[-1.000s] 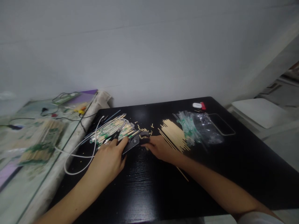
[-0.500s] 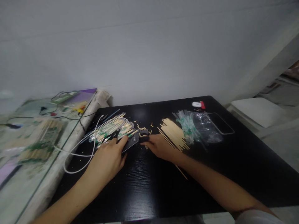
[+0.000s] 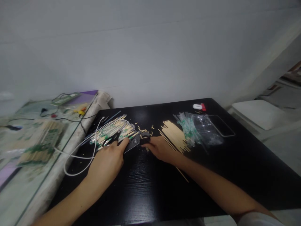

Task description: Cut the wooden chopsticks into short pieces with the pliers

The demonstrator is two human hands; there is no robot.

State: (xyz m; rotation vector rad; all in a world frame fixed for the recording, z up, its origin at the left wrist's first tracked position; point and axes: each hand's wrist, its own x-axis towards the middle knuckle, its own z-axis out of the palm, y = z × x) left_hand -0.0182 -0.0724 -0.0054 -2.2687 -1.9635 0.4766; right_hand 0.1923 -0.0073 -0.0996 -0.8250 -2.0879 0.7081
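Note:
My left hand (image 3: 107,161) is closed around the handles of a dark hand cutter (image 3: 134,142), its curved jaws pointing right. Against those jaws, my right hand (image 3: 160,147) is pinched shut. A thin wooden stick (image 3: 182,174) juts out below my right forearm, in line with the hand; its other end is hidden by the fingers. Short cut wooden bits (image 3: 144,130) lie just behind the jaws. Beyond my left hand, black-handled scissors (image 3: 113,138) rest on a pile of wrapped sticks (image 3: 117,127). A fanned heap of bare wooden sticks (image 3: 174,133) lies beside my right hand.
Clear plastic wrappers (image 3: 188,125) and a phone-shaped dark object (image 3: 222,125) are on the right of the black table (image 3: 141,191). A white case (image 3: 197,106) sits at the back. A white cable (image 3: 77,173) loops at left, near a glass-topped table with bundled sticks (image 3: 43,141).
My left hand's fingers have drawn in slightly around the cutter's handles, and more of the scissors shows. My right hand stays at the jaws.

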